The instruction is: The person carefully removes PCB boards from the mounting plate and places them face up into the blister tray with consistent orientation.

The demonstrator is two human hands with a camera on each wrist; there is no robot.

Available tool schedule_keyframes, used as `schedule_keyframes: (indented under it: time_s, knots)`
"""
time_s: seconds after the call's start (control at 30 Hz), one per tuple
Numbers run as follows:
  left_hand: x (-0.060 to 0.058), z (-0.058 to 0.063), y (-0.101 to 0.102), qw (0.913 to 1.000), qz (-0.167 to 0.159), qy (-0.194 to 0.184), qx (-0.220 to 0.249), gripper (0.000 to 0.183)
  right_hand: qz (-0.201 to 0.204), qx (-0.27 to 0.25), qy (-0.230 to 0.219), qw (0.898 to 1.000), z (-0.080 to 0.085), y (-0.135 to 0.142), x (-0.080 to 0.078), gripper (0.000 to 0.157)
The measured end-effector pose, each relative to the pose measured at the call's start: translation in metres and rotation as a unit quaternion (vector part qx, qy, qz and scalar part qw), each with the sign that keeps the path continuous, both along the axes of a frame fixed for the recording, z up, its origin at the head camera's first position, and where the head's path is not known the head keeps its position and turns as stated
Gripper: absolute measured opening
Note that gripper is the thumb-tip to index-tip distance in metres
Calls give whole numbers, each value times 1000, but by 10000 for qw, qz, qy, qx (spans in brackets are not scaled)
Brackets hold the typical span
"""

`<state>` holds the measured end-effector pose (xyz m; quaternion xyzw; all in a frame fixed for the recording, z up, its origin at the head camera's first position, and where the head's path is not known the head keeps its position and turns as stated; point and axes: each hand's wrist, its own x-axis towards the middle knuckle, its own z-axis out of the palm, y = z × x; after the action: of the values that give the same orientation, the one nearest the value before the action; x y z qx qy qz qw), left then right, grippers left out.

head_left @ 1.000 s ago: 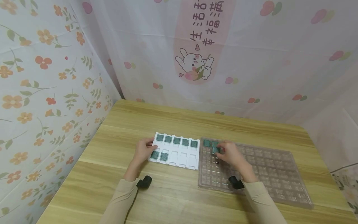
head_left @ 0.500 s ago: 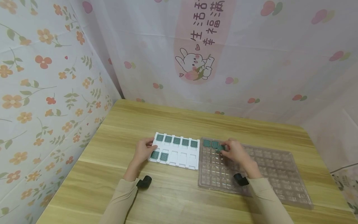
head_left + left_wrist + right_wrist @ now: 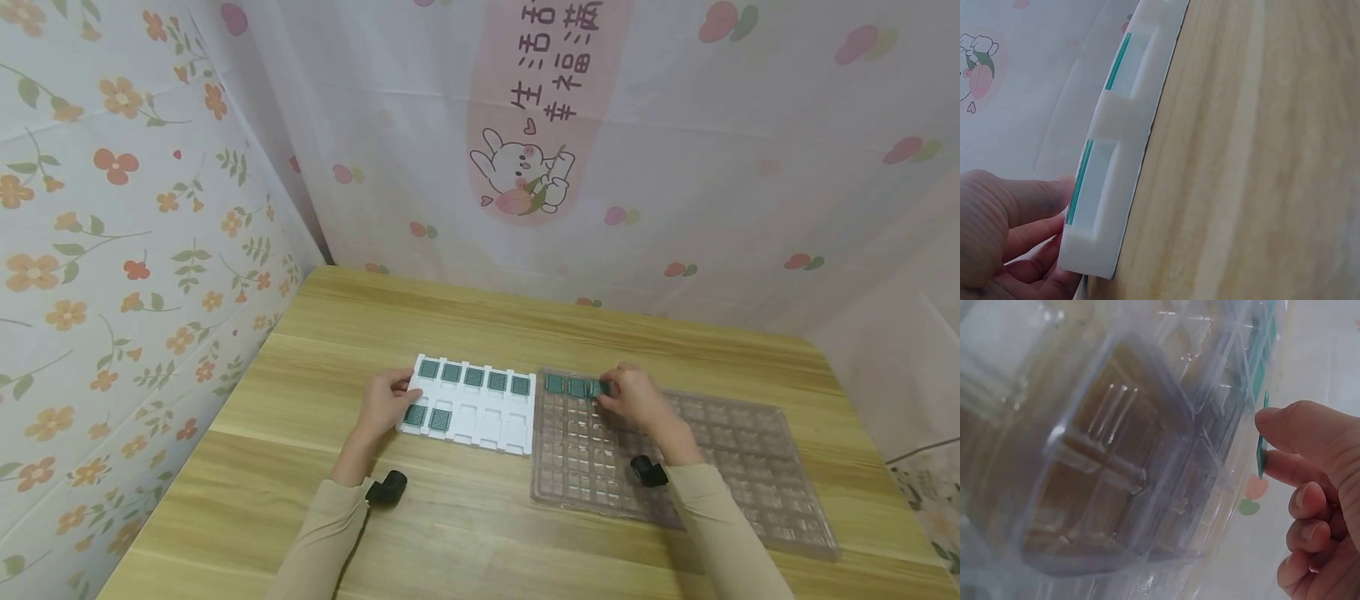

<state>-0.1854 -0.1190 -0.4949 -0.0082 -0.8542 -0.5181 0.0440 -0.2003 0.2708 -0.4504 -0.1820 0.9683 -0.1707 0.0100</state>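
Head view, wooden table (image 3: pixel 465 542): its top bears a white tray (image 3: pixel 468 397) and, just beside that tray's right edge, a larger clear tray (image 3: pixel 555 483) reaching toward the table's right edge.
White tray's load: seven green chips (image 3: pixel 473 377), five along its far edge and two at the near left corner.
Clear tray's load: two green squares (image 3: pixel 553 383), side by side along its far edge at the far left corner.
Left hand (image 3: pixel 382 408): grips the white tray by its left edge, thumb over the top.
Right hand (image 3: pixel 633 397): pinches a green chip (image 3: pixel 597 388) by the clear tray's far edge, just right of the two squares (whether that chip touches the tray, I cannot tell).
Beyond the table's far edge: a pale curtain (image 3: pixel 675 167) with a printed rabbit (image 3: pixel 521 171).
Left wrist view, white tray: seen along its side, the rims of two chips showing in the notches; the thumb lies against the nearer one, by the tray's corner, fingers curled behind.
Right wrist view, green chip: held edge-on between thumb and forefinger beside the clear tray's edge, the other fingers bent toward the palm.
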Motion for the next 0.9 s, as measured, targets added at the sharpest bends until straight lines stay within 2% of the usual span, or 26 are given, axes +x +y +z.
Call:
schedule_keyframes:
  time_s: [0.3, 0.9]
  knots:
    - [-1, -3, -1, 10000, 36, -29, -43, 38, 32, 400, 175, 9990, -5, 4, -4, 27]
    - [-1, -1, 0, 9999, 21, -17, -138, 37, 111, 700, 559, 9959, -4, 2, -3, 26]
